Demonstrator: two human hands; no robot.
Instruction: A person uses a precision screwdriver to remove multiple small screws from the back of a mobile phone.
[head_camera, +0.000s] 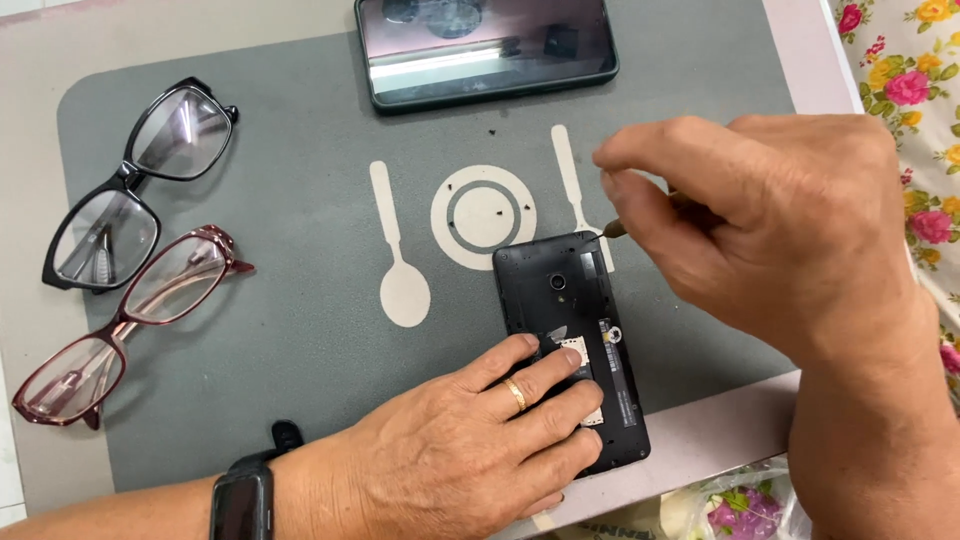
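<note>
The opened phone (575, 330) lies face down at the near right part of the grey placemat (300, 330), its back cover already off so the inner frame, camera lens and card slots are bare. The left hand (470, 450) lies flat over its lower half, fingers spread and pressing it down rather than closed around it. The right hand (770, 220) hovers at the phone's top right corner, fingers pinched together on a thin screwdriver (615, 229) whose tip meets that corner. Several tiny dark screws (497, 212) sit on the printed plate ring just beyond, so I judge some are out already while the frame is not yet lifted. Farther off lie a second phone (487, 47), screen up, black glasses (140, 185) and maroon glasses (130, 325)
</note>
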